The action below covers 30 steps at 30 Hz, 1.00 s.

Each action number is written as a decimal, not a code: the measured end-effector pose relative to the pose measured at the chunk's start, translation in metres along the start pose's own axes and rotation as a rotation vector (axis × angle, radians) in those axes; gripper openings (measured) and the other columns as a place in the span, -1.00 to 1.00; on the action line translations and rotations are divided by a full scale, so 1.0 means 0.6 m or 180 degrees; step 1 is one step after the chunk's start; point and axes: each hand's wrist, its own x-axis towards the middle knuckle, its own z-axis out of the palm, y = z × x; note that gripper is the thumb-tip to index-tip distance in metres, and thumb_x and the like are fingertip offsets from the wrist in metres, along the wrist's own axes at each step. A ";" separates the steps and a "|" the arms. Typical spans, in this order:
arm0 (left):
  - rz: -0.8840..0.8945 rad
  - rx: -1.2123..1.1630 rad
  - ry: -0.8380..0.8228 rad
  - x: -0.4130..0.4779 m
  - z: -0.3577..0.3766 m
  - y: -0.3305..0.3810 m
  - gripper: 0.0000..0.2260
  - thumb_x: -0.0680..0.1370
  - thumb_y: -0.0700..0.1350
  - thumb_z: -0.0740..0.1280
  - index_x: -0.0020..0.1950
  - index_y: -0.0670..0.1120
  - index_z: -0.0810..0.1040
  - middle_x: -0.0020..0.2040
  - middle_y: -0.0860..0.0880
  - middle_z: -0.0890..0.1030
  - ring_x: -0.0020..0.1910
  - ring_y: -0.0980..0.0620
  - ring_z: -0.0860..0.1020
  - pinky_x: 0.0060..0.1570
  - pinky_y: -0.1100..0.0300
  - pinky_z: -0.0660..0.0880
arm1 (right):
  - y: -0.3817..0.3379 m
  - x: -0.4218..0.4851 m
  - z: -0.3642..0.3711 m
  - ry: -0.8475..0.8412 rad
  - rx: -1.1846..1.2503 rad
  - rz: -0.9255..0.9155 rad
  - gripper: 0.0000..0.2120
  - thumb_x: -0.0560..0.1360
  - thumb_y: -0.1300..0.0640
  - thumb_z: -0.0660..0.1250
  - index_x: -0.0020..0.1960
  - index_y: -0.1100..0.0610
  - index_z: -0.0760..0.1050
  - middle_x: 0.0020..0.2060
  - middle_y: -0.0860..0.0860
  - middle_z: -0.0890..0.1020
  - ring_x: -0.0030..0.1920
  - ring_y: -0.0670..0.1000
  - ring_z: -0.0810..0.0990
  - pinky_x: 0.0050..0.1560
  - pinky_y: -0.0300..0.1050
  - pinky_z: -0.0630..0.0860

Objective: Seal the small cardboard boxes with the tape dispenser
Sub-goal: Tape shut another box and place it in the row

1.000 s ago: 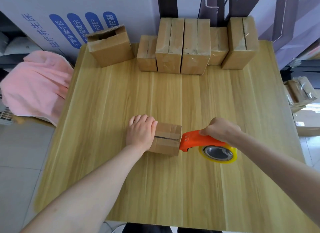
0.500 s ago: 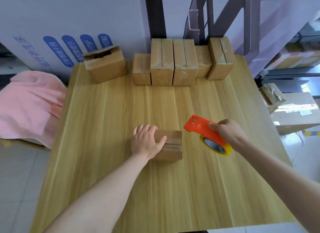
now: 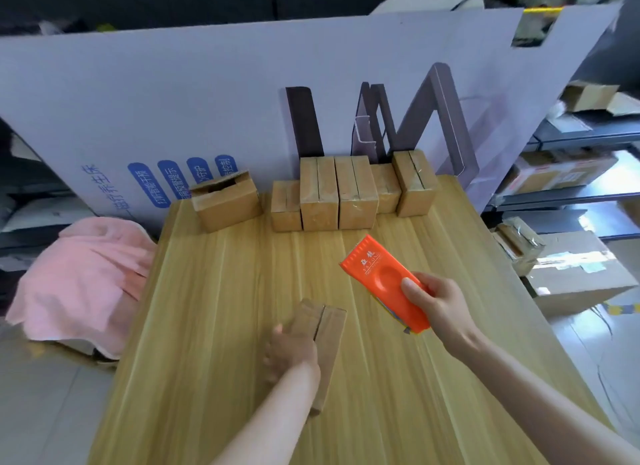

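Left hand [image 3: 290, 352] curls round the small box [image 3: 329, 329] at the near middle of the table [image 3: 207, 326]. It has turned and tipped the box since a second ago, and the seam still looks open. Right hand [image 3: 437, 307] grips the tape dispenser [image 3: 377, 278], now lifted clear to the right, so this seam probably still needs its strip.

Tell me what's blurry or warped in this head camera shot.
Head view: motion blur smears the left hand and the small box it holds; the orange tape dispenser in the right hand looks sharper; wide-angle distortion splays the table edges; daylight glares at right.
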 end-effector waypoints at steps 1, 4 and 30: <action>0.0186 -0.0353 -0.0107 -0.005 -0.008 0.024 -0.63 0.56 -0.06 0.23 0.38 0.02 0.43 0.31 -0.05 0.50 0.30 -0.14 0.43 0.33 -0.05 0.30 | -0.009 -0.003 -0.002 -0.0033 -0.0008 -0.0049 -0.70 0.38 -0.07 0.34 -0.06 0.14 0.64 -0.38 0.19 0.61 -0.42 0.14 0.59 -0.47 -0.02 0.55; 0.0874 -0.1162 -0.1041 -0.034 -0.051 0.120 -0.76 0.58 -0.06 0.24 0.20 -0.03 0.58 0.09 0.00 0.65 0.09 0.00 0.60 0.11 0.10 0.46 | -0.035 -0.012 -0.009 -0.0108 -0.0059 -0.0208 -0.70 0.38 -0.06 0.34 -0.06 0.14 0.64 -0.40 0.13 0.60 -0.45 0.09 0.58 -0.46 0.02 0.57; 0.1831 -0.1054 -0.2898 -0.129 -0.200 0.242 -0.68 0.35 0.15 0.41 -0.09 -0.06 0.70 -0.14 -0.06 0.69 -0.17 0.07 0.62 -0.14 0.19 0.52 | -0.102 -0.088 -0.012 -0.0199 -0.0093 -0.0600 -0.81 0.54 0.09 0.38 0.01 0.21 0.63 -0.35 0.15 0.62 -0.41 0.13 0.60 -0.37 0.22 0.57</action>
